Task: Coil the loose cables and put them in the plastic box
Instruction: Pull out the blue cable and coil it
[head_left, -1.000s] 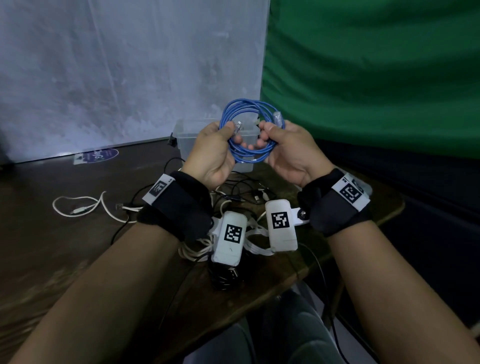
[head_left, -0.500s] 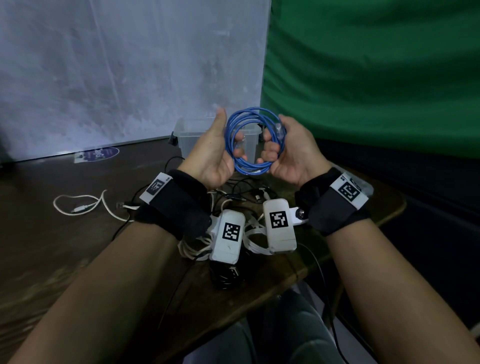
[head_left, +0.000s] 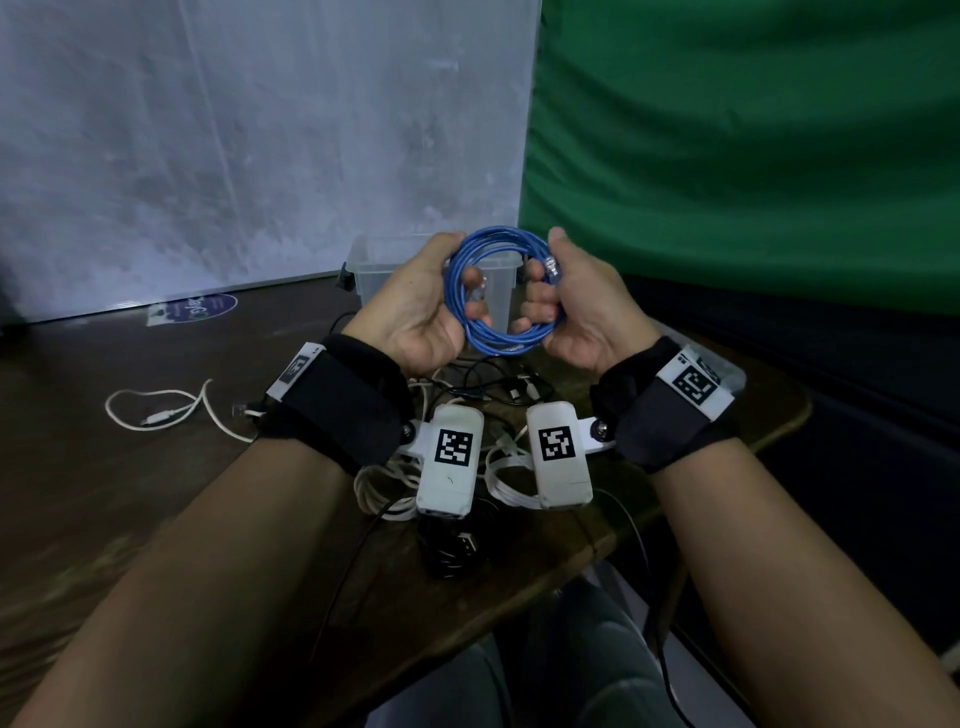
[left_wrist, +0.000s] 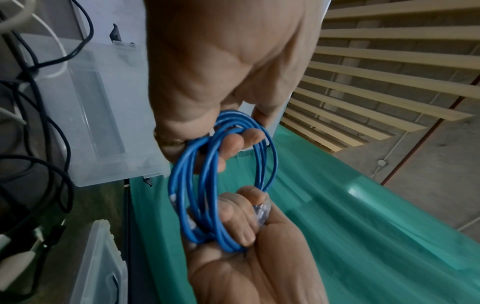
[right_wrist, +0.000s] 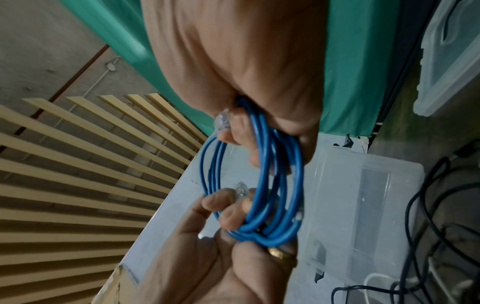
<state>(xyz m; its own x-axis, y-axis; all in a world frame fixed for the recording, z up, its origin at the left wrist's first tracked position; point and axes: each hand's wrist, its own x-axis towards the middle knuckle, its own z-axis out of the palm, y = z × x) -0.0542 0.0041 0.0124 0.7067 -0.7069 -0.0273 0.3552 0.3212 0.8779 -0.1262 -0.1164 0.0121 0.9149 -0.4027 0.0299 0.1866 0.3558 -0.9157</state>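
Both hands, left (head_left: 415, 317) and right (head_left: 582, 312), grip the coiled blue cable (head_left: 498, 291), seemingly above the plastic box (head_left: 374, 265).

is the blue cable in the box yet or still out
Out. The coiled blue cable is held in the air between the left hand and right hand, in front of the clear plastic box.
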